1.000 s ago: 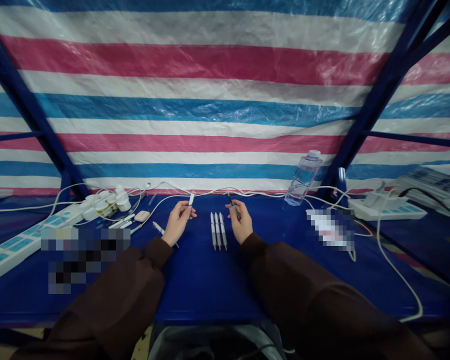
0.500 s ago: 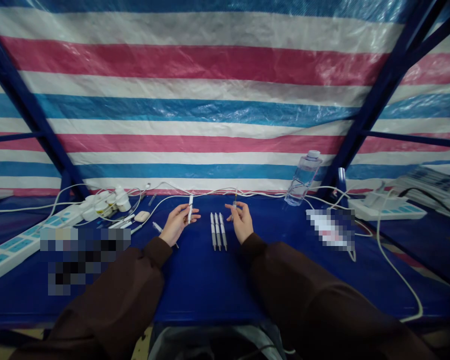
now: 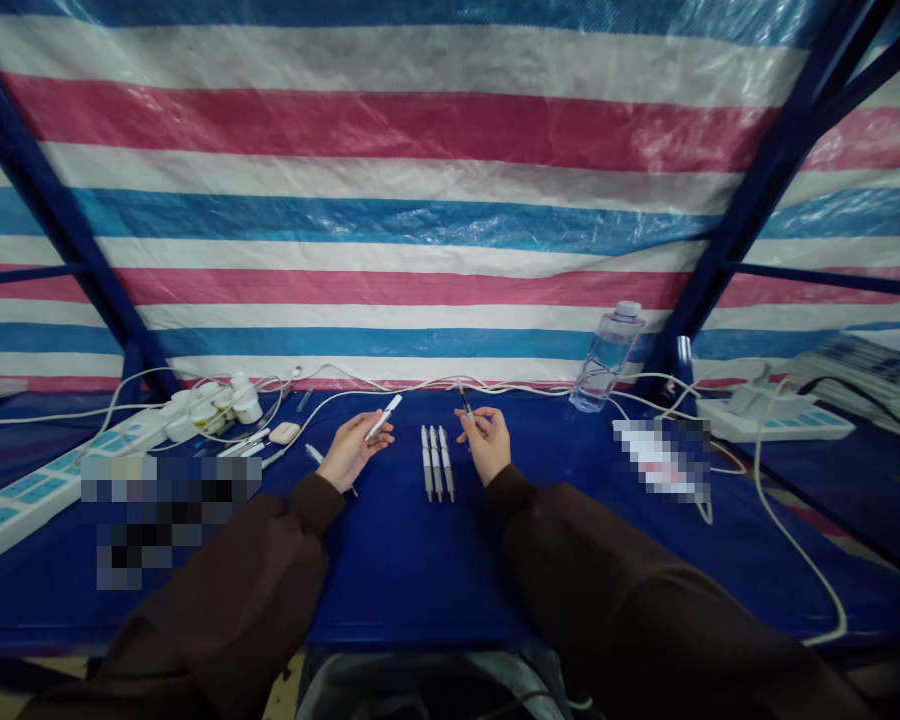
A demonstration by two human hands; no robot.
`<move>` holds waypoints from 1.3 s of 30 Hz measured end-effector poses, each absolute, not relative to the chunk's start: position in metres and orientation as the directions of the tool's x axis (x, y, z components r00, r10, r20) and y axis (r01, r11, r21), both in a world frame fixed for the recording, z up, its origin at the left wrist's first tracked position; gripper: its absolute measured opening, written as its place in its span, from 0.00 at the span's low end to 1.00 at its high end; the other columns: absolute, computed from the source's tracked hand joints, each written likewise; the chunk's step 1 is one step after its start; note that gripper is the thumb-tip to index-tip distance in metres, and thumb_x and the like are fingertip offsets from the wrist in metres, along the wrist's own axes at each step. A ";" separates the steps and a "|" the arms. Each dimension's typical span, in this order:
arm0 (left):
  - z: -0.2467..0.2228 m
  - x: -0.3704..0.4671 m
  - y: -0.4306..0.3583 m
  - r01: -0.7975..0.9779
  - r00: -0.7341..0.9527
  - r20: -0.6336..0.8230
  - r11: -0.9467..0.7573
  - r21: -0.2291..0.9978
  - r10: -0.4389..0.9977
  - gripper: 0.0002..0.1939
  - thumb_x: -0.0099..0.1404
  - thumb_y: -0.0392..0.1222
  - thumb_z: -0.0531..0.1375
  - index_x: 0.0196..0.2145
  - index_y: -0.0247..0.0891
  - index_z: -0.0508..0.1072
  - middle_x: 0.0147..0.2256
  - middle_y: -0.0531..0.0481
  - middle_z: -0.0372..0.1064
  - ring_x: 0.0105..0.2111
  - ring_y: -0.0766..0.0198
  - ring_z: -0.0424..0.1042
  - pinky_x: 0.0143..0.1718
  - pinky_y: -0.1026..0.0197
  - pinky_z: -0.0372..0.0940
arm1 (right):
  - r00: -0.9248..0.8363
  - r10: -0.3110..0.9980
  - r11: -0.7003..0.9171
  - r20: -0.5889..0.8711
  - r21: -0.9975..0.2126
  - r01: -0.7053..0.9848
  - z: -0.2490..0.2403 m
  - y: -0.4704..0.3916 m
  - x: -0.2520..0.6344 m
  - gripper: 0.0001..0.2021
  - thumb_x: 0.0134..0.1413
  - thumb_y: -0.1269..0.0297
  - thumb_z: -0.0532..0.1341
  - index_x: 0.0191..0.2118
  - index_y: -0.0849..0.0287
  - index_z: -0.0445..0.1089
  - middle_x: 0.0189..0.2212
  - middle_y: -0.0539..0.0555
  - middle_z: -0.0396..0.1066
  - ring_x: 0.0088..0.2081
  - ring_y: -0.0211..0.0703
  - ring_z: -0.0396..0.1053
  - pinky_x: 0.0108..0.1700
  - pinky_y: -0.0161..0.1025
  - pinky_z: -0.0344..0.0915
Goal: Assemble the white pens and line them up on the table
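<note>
My left hand (image 3: 349, 454) is closed on a white pen barrel (image 3: 385, 418), which tilts up to the right. Between the fingertips of my right hand (image 3: 490, 447) is the front part of a pen (image 3: 466, 404), with a thin dark and brownish refill end pointing up out of it. Three white pens with grey grips (image 3: 436, 465) lie side by side on the blue table (image 3: 412, 570), between my hands. Another white pen (image 3: 314, 454) lies partly hidden beneath my left hand.
Power strips stand at the left (image 3: 52, 480) and right (image 3: 780, 418), with white cables along the back. Also here are a clear bottle (image 3: 606, 358), a white earphone-type case (image 3: 284, 433), several pens and a blurred packet (image 3: 660, 455). A striped sheet (image 3: 420, 210) hangs behind.
The pen barrel in my left hand has tipped from upright to leaning right. The part in my right hand now leans left, and that hand has shifted slightly right.
</note>
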State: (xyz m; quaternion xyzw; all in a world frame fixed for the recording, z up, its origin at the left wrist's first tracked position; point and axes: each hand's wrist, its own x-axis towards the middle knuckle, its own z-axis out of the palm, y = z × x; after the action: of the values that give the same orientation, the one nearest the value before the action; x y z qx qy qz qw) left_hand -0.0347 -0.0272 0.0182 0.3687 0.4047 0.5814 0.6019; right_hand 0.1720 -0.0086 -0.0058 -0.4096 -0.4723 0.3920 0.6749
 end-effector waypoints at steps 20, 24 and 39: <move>0.020 -0.036 -0.023 -0.551 -0.041 -0.200 0.145 0.822 0.979 0.10 0.51 0.41 0.65 0.26 0.33 0.69 0.21 0.53 0.65 0.20 0.74 0.65 0.23 0.69 0.62 | 0.076 0.916 0.401 0.394 -0.910 -0.103 0.003 -0.018 0.172 0.14 0.36 0.59 0.67 0.28 0.57 0.62 0.20 0.49 0.70 0.19 0.35 0.63 0.24 0.36 0.64; 0.020 -0.036 -0.024 -0.534 -0.051 -0.187 0.131 0.835 0.981 0.10 0.51 0.41 0.66 0.26 0.33 0.69 0.20 0.54 0.65 0.21 0.74 0.65 0.24 0.69 0.62 | 0.039 0.909 0.416 0.414 -0.904 -0.097 0.002 -0.018 0.171 0.13 0.37 0.60 0.66 0.28 0.57 0.63 0.24 0.51 0.72 0.20 0.36 0.64 0.25 0.37 0.64; 0.021 -0.033 -0.025 -0.525 -0.001 -0.177 0.150 0.838 0.984 0.07 0.52 0.37 0.65 0.29 0.32 0.73 0.22 0.53 0.65 0.22 0.74 0.65 0.24 0.71 0.61 | -0.034 0.881 0.473 0.472 -0.880 0.033 0.001 -0.023 0.169 0.07 0.41 0.63 0.63 0.28 0.60 0.68 0.26 0.54 0.74 0.27 0.41 0.70 0.29 0.37 0.65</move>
State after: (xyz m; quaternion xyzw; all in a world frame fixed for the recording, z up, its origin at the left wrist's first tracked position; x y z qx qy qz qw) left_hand -0.0333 -0.0250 0.0214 0.2883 0.3984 0.5847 0.6452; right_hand 0.1687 -0.0228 0.0013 -0.3668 -0.6231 0.3591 0.5901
